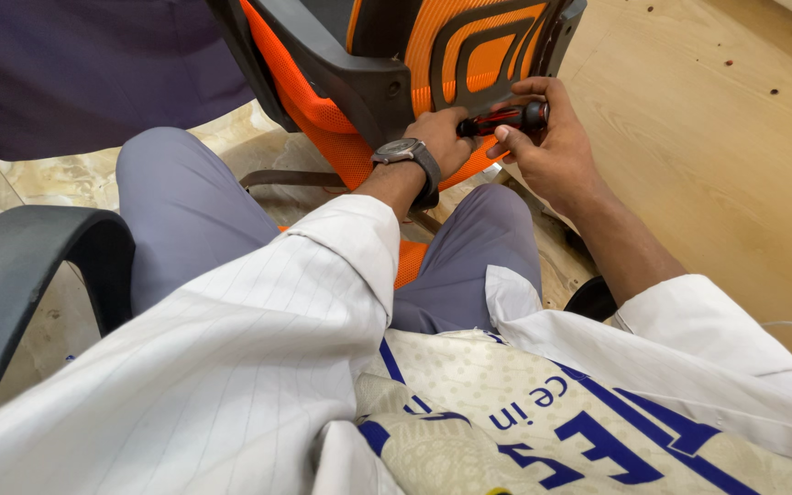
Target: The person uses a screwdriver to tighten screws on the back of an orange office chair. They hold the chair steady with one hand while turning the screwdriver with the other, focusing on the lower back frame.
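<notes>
Both hands (pixel 497 137) grip screwdriver (pixel 506 118) (red-black) against chair (pixel 359 82).

Wearer: white coat (pixel 231 367) with fine pinstripes, sleeves folded back well short of the fingers (pixel 520 137). Dark wristwatch (pixel 407 154), grey strap, on left wrist. Grey trousers (pixel 185 211). Cream dotted shirt (pixel 506 403) with blue lettering beneath coat.

The chair back (pixel 396 64) lies ahead of the person's knees, with the left hand (pixel 437 137) against it and the right hand (pixel 552 147) just right of that. The screwdriver (pixel 506 119) lies across between both hands. An armrest (pixel 29 275) stands at the person's left, and the wooden board (pixel 735 137) lies to the right.
</notes>
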